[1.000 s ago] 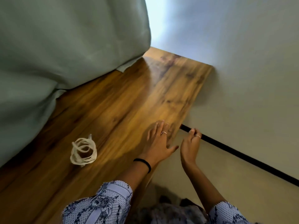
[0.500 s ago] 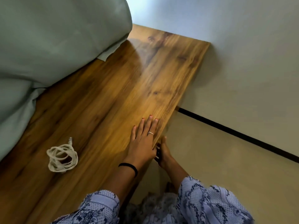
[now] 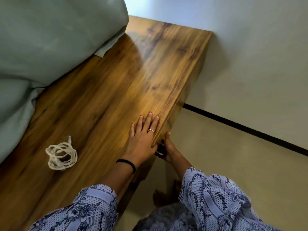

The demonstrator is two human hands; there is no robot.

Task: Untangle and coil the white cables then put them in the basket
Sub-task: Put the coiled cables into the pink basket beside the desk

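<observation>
White cable coil [image 3: 61, 155], brown woodgrain table [image 3: 103, 90], blue floral sleeves [image 3: 213, 197]

Glossy wood-grain tabletop [image 3: 103, 100] fills the middle; matt grey-green cloth [image 3: 50, 39] upper left; white corded cable [image 3: 62, 155] lower left; printed fabric sleeves [image 3: 215, 197] below.

Both hands at the right edge of the worktop

The left hand [image 3: 143, 139] lies flat, palm down, fingers straight and close together, pointing far; a ring on one finger, a dark band at the wrist. The right hand [image 3: 168, 150] sits just beside it below the edge, fingers mostly hidden, its grip unclear. Both forearms wear patterned sleeves.
</observation>
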